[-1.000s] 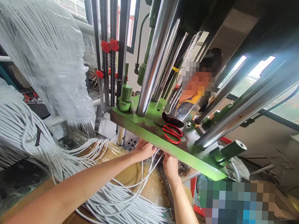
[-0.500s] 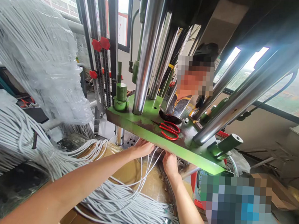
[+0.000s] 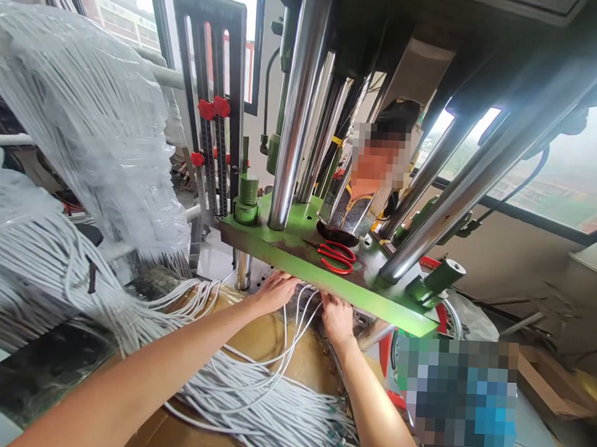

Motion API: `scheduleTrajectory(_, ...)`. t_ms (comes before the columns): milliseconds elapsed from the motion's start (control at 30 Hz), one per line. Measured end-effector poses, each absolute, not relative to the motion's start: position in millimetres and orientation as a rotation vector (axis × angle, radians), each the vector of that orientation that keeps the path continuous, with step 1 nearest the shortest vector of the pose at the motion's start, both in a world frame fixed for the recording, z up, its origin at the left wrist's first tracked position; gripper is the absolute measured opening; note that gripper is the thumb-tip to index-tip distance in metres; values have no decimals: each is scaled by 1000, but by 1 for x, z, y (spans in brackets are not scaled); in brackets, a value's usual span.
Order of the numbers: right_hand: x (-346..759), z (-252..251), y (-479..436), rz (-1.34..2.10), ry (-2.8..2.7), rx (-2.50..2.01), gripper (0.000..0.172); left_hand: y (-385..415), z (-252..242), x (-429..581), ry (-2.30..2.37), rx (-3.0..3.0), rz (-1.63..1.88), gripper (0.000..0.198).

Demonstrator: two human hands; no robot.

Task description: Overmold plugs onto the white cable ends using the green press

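Both my hands reach under the green plate [image 3: 277,252] of a press machine. My left hand [image 3: 273,290] lies knuckles up at the plate's front edge, its fingertips hidden beneath it. My right hand [image 3: 337,317] is just to the right, fingers also tucked under the plate. A few thin white cables [image 3: 293,330] run up between the two hands into the gap below the plate. What the fingers hold there is hidden. Red-handled scissors [image 3: 337,255] rest on top of the plate.
Chrome columns [image 3: 297,110] rise from the plate. A plastic-wrapped bundle of white cables [image 3: 93,126] hangs at left, and more cables [image 3: 278,416] lie across a brown cardboard surface [image 3: 257,338]. Another person stands behind the machine. Windows at right and back.
The view has shifted slightly. Both hands stay under the plate's edge, having edged a little to the left and further in.
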State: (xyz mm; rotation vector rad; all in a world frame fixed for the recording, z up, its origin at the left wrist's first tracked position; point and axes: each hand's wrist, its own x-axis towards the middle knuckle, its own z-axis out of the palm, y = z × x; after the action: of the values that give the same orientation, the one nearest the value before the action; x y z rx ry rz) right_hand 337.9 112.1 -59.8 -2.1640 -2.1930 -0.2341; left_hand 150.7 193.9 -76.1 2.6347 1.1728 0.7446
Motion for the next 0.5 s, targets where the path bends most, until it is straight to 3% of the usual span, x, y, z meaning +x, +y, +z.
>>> scheduleTrajectory(133,332,-53,115,-256,-2222,-2190,43,193,-67,151,1156,2633,723,32)
scheduleTrajectory(267,318,-52,115,-301,-2229,-2163,59,167,-58,144,1136,2627,754,36)
scheduleTrajectory(500,316,-42,112,-233,-2160,-2123,64,46,-50,79,897,2507,718,36)
